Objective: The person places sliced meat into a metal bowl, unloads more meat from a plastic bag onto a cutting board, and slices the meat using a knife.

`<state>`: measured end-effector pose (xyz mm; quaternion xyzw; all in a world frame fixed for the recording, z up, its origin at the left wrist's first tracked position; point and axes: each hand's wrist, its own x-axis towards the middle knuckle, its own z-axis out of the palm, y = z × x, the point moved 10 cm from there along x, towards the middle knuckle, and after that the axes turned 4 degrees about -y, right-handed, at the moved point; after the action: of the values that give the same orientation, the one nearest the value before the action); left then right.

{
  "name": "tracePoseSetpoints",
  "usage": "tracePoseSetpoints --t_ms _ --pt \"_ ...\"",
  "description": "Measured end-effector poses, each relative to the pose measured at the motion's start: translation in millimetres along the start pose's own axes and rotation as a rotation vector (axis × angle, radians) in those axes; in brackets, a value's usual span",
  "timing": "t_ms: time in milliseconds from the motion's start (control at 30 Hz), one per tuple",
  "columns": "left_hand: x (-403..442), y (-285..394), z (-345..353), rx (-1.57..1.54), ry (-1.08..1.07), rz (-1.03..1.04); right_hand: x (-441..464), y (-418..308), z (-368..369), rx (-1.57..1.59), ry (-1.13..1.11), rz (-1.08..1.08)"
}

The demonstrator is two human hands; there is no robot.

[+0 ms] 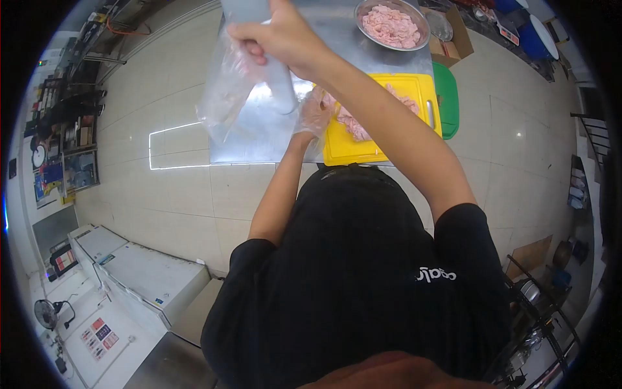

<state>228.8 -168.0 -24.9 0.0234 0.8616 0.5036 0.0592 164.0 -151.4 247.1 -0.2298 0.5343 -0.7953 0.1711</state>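
Note:
My left hand point(315, 111), in a clear plastic glove, is at the left edge of a yellow cutting board point(350, 152). Its fingers are partly hidden and blurred beside the pale pink meat pieces point(355, 128) on the board. My bare right hand point(282, 40) reaches across to the upper left, its fingers curled on clear plastic film point(223, 94) that hangs down. A long, smooth light grey object point(280, 87) runs under that hand; its kind and whether it is gripped too I cannot tell. My right forearm covers part of the board and meat.
A metal bowl point(422, 35) of pink meat stands at the table's far right. A green board point(447, 97) sticks out beyond the yellow one. Past the metal table point(253, 146) are a cardboard box point(457, 39), white chest freezers point(152, 275) and a black rack point(544, 324).

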Motion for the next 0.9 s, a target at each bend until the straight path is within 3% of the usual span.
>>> tracePoseSetpoints --t_ms 67,133,200,300,367,433,500,600,700,767,833,900 --pt "-5.4 19.5 -7.6 0.077 -0.05 -0.134 -11.0 23.5 -17.1 -0.261 0.038 0.069" --pt "1.9 -2.8 -8.7 0.23 0.0 -0.094 -26.0 39.4 -43.9 -0.495 0.09 0.049" --pt "-13.3 -2.7 -12.3 0.152 0.136 -0.068 -45.0 35.5 -73.3 -0.68 0.142 -0.009" --pt "-12.4 27.6 -8.4 0.037 0.143 0.086 -91.7 8.1 -117.0 -0.809 0.262 -0.007" --pt "17.9 -59.8 12.6 -0.183 0.109 0.072 -127.8 -10.6 -150.5 -0.763 0.373 0.086" --pt "28.9 -79.0 7.9 -0.511 0.118 0.063 -175.5 -30.6 -179.5 -0.765 0.514 0.29" --pt "15.7 -40.2 -19.2 -0.946 0.188 0.049 -218.4 -53.0 -196.1 -0.799 0.606 0.218" --pt "8.9 -28.1 -10.2 -0.32 0.184 0.099 -291.5 -43.2 -235.6 -0.602 0.83 0.329" --pt "-19.1 101.8 33.3 0.092 0.02 0.388 -350.8 -38.4 -243.4 -0.476 0.973 0.38" --pt "-29.7 142.0 96.2 0.221 -0.19 0.626 -373.9 -30.6 -243.9 -0.429 1.032 0.397" --pt "-37.3 158.4 165.0 0.383 -0.443 0.735 -390.0 -26.1 -244.5 -0.399 1.084 0.393" --pt "-33.2 160.6 184.2 0.359 -0.389 0.823 -399.6 -16.7 -245.9 -0.35 1.084 0.367"
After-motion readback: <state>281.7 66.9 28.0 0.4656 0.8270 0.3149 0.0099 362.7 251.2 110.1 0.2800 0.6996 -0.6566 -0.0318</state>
